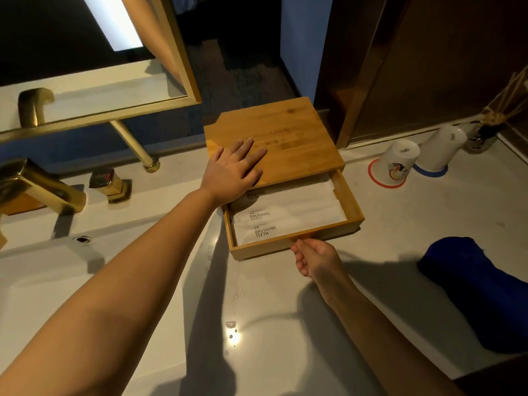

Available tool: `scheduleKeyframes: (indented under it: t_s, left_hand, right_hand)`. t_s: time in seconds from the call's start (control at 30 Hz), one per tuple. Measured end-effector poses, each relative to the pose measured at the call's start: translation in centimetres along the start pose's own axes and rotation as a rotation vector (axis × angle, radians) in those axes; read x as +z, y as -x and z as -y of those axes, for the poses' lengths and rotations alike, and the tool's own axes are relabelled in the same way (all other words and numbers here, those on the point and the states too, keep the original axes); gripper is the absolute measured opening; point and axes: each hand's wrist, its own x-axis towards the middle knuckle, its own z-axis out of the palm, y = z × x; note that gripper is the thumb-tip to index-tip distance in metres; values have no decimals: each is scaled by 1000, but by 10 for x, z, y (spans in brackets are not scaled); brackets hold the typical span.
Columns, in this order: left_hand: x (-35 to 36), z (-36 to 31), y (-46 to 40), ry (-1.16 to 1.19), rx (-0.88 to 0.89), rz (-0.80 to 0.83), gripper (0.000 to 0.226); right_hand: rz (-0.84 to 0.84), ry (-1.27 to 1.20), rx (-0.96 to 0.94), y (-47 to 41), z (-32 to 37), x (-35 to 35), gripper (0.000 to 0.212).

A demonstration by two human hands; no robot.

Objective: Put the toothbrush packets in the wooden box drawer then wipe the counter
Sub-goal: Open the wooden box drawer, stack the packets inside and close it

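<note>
— What stands around the flat bamboo-coloured wooden box (274, 138) on the pale stone counter (285, 310)?

— To its right, two upturned cups: a white one with a cartoon print and red rim (395, 164), and just beside it a plain white one with a blue rim (440, 151). Behind those, a small glass reed diffuser (485, 132), cut off by the frame's edge. Nearer, a rolled dark blue cloth (480, 292) lies well apart from the box. On the left are the brass tap (37, 187), its square brass handle (110, 184) and the white basin (71, 281).

— Anything hard to make out?

— The engraving on the box lid is too faint to read. The gold-framed mirror (174, 67) shows only dark reflections.

— And the drawer?

— The shallow wooden drawer (353, 208) is pulled partly out toward the person. Inside lie white toothbrush packets (285, 215), overlapping flat; two read "BRUSHING TEETH", a third is partly hidden under the wrist.

— The hands?

— The left hand (234, 172) lies flat on the lid, fingers spread, gripping nothing. The right hand (314, 258) is at the drawer's front edge, fingers curled under; whether it grips the edge, I cannot tell.
</note>
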Motion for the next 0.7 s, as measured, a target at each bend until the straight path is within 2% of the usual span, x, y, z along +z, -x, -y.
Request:
scheduleKeyframes:
  t_s: [0.17, 0.33, 0.7]
  left_hand:
    - [-1, 1, -2, 1, -12, 24, 50]
    - [0, 1, 0, -20, 8, 9, 55]
    - [3, 4, -2, -4, 15, -39, 54]
  right_hand:
    - [-28, -18, 16, -35, 23, 12, 29]
    - [13, 2, -28, -69, 47, 25, 28]
    - [13, -23, -34, -100, 50, 34, 33]
